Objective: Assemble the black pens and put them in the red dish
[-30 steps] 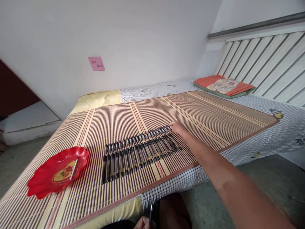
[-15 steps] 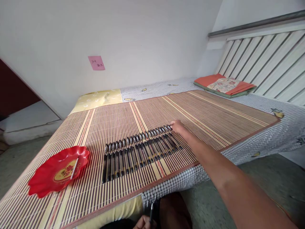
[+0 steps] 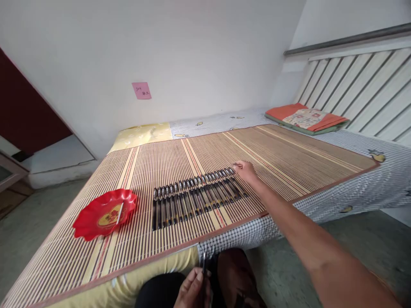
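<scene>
A long row of several black pens lies side by side on a striped bamboo mat spread over a bed. My right hand reaches far out to the right end of the row, fingers pinched together at the last pen's top. My left hand is low at the bottom edge, near my lap, closed around a single dark pen that points upward. A red scalloped plate with one pale stick-like item in it sits on the mat to the left of the row.
A folded orange and patterned cloth lies at the bed's far right corner by a slatted headboard. A pink note is stuck on the white wall. Grey floor shows to the right and left of the bed.
The view has pulled back and turned left, so the mat and plate sit further right in the frame. My left hand with its pen has come up into view. My right hand stays at the row's end.
</scene>
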`<state>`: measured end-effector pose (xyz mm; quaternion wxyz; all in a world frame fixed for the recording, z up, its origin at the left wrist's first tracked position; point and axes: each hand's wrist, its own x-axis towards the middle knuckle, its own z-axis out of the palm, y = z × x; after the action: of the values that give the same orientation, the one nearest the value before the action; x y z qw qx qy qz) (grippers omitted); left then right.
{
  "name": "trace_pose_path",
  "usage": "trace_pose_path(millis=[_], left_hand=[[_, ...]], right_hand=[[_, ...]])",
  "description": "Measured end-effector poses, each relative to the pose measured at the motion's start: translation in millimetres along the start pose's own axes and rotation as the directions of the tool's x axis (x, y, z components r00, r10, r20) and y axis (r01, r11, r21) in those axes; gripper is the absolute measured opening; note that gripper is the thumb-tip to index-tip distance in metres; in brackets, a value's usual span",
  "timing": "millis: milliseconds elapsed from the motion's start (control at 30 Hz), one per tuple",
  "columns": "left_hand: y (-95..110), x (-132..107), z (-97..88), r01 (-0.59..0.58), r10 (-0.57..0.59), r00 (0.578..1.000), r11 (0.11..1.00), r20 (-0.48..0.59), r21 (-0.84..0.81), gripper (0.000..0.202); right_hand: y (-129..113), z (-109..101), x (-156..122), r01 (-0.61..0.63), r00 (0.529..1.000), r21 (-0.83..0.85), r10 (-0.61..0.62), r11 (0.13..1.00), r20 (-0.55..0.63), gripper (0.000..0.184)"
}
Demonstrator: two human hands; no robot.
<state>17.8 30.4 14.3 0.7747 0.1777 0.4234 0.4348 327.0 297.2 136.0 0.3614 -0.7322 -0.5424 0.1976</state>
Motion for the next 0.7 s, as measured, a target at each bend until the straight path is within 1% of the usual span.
trace_pose_path(millis=[33, 100, 133, 167, 233, 267, 300, 367, 433, 533, 700], left_hand=[[4, -3, 3.7, -0.017, 0.016, 1.000, 1.000, -0.018, -0.005, 0.051], [11, -10, 11.0, -0.059, 0.058, 0.997, 0.998, -0.044, -0.015, 0.049], [14, -13, 14.1, -0.076, 0.074, 0.996, 0.997, -0.050, -0.024, 0.048], [17, -16, 16.5, -0.097, 0.095, 0.994, 0.995, -0.049, -0.031, 0.047], [20, -20, 19.3, -0.132, 0.130, 0.991, 0.990, -0.035, -0.047, 0.047], [21, -21, 19.7, -0.149, 0.148, 0.989, 0.988, -0.023, -0.048, 0.046], [20, -21, 19.6, -0.163, 0.162, 0.987, 0.986, -0.012, -0.044, 0.045], [19, -21, 18.2, -0.185, 0.185, 0.983, 0.983, 0.000, -0.016, 0.044], [17, -20, 16.1, -0.219, 0.220, 0.976, 0.975, -0.005, 0.034, 0.045], [15, -18, 12.3, -0.268, 0.272, 0.962, 0.960, -0.037, 0.086, 0.046], [14, -15, 5.2, -0.308, 0.318, 0.944, 0.945, -0.087, 0.111, 0.049]], right_hand=[[-8, 1, -17, 0.019, 1.000, 0.032, -0.020, 0.999, 0.022, 0.030], [-23, 5, -62, 0.063, 0.991, 0.112, -0.075, 0.992, 0.108, 0.027], [-29, 9, -90, 0.086, 0.976, 0.222, -0.127, 0.971, 0.178, 0.026], [-33, 14, -120, 0.090, 0.950, 0.325, -0.179, 0.941, 0.255, 0.025], [-38, 27, -181, 0.033, 0.877, 0.448, -0.241, 0.893, 0.415, 0.025], [-38, 34, -207, -0.008, 0.842, 0.494, -0.261, 0.869, 0.472, 0.024], [-37, 43, -231, -0.045, 0.823, 0.538, -0.275, 0.842, 0.498, 0.025], [-33, 60, -263, -0.105, 0.840, 0.588, -0.246, 0.802, 0.484, 0.025], [-27, 76, -279, -0.148, 0.873, 0.622, -0.194, 0.769, 0.448, 0.028], [-21, 94, -284, -0.162, 0.914, 0.655, -0.138, 0.738, 0.382, 0.030], [-13, 111, -286, -0.169, 0.925, 0.679, -0.123, 0.714, 0.359, 0.031]])
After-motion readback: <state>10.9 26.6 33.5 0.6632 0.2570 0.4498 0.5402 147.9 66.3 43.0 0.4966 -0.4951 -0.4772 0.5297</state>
